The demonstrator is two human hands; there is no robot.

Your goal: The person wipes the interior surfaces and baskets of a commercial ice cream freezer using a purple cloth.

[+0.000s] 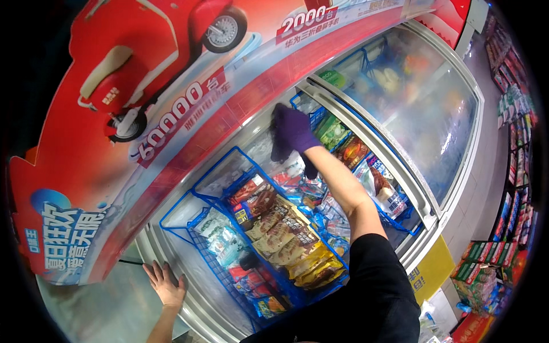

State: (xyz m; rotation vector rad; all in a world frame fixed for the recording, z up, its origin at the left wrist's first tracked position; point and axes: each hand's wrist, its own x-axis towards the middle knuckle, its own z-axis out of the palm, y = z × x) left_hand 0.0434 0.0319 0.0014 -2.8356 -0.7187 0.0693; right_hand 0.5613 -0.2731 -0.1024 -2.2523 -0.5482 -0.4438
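My right hand [296, 128], in a purple glove, reaches into a chest freezer and holds a dark cloth [281, 145] near the frosty back wall. Its fingers are mostly hidden by the glove and cloth. Bare and with fingers spread, my left hand [165, 283] rests on the freezer's frame [193, 308] at the lower left. Between my hands stand blue wire baskets [238, 150] of wrapped ice creams [279, 231]. Loose packets [334, 214] lie beneath my right forearm.
A sliding glass lid [411, 103] covers the freezer's right part, another glass lid [107, 300] its left. A red printed sign board [171, 107] stands along the back. Beyond the front edge are stacked cartons [476, 274] and stocked shelves [514, 171].
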